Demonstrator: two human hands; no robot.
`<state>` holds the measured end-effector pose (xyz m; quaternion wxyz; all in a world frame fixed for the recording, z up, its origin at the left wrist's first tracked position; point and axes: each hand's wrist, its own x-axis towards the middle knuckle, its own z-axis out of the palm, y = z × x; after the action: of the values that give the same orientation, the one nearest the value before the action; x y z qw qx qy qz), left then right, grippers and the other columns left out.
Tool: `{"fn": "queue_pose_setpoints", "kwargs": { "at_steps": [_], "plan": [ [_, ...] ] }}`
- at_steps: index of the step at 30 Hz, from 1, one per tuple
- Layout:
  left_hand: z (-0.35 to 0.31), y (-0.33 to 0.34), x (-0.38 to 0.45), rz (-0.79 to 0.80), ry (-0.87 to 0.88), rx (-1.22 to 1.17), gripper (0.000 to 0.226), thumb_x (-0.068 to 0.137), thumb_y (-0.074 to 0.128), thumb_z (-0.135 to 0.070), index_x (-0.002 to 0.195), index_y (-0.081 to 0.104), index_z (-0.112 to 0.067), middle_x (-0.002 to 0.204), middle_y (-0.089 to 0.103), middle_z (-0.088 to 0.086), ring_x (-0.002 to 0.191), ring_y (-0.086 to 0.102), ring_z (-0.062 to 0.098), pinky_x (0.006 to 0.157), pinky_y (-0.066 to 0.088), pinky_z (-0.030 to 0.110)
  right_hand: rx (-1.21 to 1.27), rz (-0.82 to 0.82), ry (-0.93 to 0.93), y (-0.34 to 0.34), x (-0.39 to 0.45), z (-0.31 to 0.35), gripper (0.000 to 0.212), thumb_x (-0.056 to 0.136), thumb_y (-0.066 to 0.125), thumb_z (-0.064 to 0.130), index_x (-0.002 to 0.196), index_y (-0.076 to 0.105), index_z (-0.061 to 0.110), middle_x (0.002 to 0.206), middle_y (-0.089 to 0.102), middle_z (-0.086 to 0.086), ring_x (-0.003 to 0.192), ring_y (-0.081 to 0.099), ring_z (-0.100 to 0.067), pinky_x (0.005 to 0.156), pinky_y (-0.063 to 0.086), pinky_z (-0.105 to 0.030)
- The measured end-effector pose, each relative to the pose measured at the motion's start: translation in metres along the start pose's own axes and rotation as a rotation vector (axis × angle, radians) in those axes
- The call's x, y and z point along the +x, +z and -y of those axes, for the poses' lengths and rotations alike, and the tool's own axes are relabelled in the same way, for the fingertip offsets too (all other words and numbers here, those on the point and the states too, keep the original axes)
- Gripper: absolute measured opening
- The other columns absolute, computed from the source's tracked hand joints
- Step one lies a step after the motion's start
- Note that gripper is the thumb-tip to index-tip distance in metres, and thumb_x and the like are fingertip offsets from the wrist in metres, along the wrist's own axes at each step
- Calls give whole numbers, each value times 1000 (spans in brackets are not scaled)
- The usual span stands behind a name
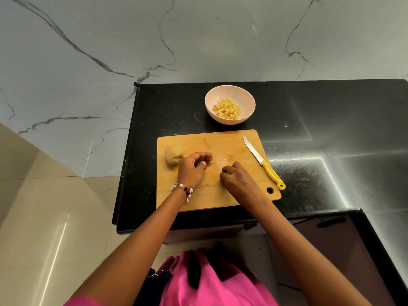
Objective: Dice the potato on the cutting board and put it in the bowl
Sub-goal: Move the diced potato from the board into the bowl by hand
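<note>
Potato (173,154) uncut | left grip (194,167) curled, contents unclear | right grip (234,176) curled, contents unclear

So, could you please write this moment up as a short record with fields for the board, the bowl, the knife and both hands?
cutting board: on the black counter
potato: undiced piece on the board's left part
bowl: beyond the board, holds diced potato
knife: lying on the board's right edge, unheld
left hand: fingers curled, beside the potato
right hand: fingers curled over mid-board; contents unclear
</note>
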<state>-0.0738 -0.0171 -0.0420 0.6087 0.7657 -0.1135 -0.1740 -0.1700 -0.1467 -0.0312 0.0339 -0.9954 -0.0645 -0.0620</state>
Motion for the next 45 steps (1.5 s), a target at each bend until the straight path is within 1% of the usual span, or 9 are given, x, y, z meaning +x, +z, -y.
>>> {"fn": "queue_pose_setpoints", "kwargs": {
  "at_steps": [7,12,19,22,27,32,38,42,45],
  "plan": [
    [-5,3,4,-46,-81,-21,28,91,49,3,103,67,-13,96,71,2,86,66,6,76,53,16,568,25,362,-21,22,-17,16,81,68,5,95,73,8,92,70,-3,83,63,-19,74,46,-22],
    [-18,10,16,-125,-121,-77,24,92,50,0,101,67,-15,94,70,2,86,67,13,78,55,25,1070,-216,662,-54,61,-47,13,81,69,2,87,73,12,84,71,-4,79,67,-14,74,55,-25],
    [-36,13,40,-200,-120,-62,24,94,48,-5,104,67,-15,94,70,-1,85,67,11,77,56,26,775,-187,713,-66,147,-94,23,89,61,8,110,69,7,120,60,-7,113,53,-20,99,45,-33],
    [-38,13,44,-212,-121,-58,24,94,48,-5,104,67,-15,92,70,-1,82,67,11,75,56,24,554,-89,653,-61,161,-104,25,87,62,1,109,70,7,118,62,-8,110,55,-23,100,43,-34],
    [-38,12,47,-223,-132,-60,23,94,47,-4,103,67,-12,89,71,1,80,68,13,68,54,19,481,-296,595,-60,164,-110,16,82,67,-1,95,73,7,100,69,-7,95,63,-17,92,51,-34],
    [-40,15,42,-211,-158,-61,23,93,49,-3,100,68,-12,88,71,3,78,68,14,64,53,18,417,-92,549,-61,161,-111,20,83,67,3,102,72,9,114,63,-8,110,56,-23,100,45,-35],
    [-40,13,35,-170,-146,-11,21,92,51,-3,99,68,-13,89,71,3,78,68,13,68,54,20,555,-318,574,-73,137,-92,19,78,73,4,96,73,7,110,66,-6,101,60,-16,93,51,-34],
    [-42,10,25,-87,-50,191,22,88,58,-4,105,68,-13,97,70,1,86,65,11,78,52,21,714,-16,542,-75,92,-62,16,81,69,1,96,72,7,96,69,-8,88,66,-17,81,56,-33],
    [-40,11,13,-12,61,444,25,84,63,-5,106,69,-15,96,70,-3,84,63,8,79,47,17,473,180,535,-49,58,-45,20,86,61,1,104,71,6,98,71,-10,87,65,-20,78,52,-27]
  ]
}}
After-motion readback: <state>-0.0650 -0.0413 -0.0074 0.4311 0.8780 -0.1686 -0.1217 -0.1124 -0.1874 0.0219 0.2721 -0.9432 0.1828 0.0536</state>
